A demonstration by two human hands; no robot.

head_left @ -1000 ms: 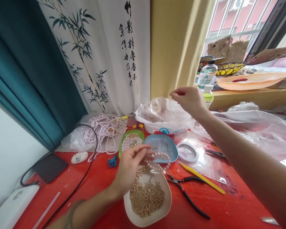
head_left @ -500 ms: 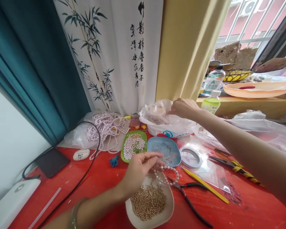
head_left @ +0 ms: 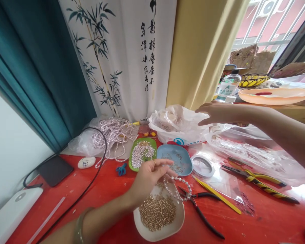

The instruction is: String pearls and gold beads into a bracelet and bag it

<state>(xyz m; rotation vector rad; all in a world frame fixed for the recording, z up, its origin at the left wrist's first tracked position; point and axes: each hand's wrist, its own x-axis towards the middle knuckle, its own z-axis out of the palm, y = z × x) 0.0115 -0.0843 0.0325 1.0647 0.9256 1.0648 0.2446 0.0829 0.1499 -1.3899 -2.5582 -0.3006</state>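
Note:
My left hand [head_left: 152, 176] is closed, thumb against fingers, and from it hangs a beaded bracelet [head_left: 186, 184] of pearly beads. Beneath that hand sits a white dish [head_left: 179, 217] heaped with small gold beads [head_left: 157, 211]. My right hand [head_left: 215, 113] reaches across at the back right, its thumb and fingers apart and nothing seen between them. It is over the right edge of a white plastic bag [head_left: 165, 137]. Black-handled pliers [head_left: 200, 210] lie just right of the dish. A blue tray [head_left: 165, 169] with small metallic bits and a green tray [head_left: 130, 159] of pearl beads stand behind my left hand.
Strands of pink pearl beads [head_left: 112, 130] pile up at the back left, near a phone [head_left: 55, 170] and a black cable [head_left: 90, 188]. To the right lie a roll of tape [head_left: 203, 166], yellow tweezers [head_left: 218, 196], yellow-black pliers [head_left: 264, 186] and clear plastic packaging [head_left: 246, 152].
My right hand has moved right, away from the middle of the white bag, and its fingers have spread. My left hand stays nearly in place with the bracelet.

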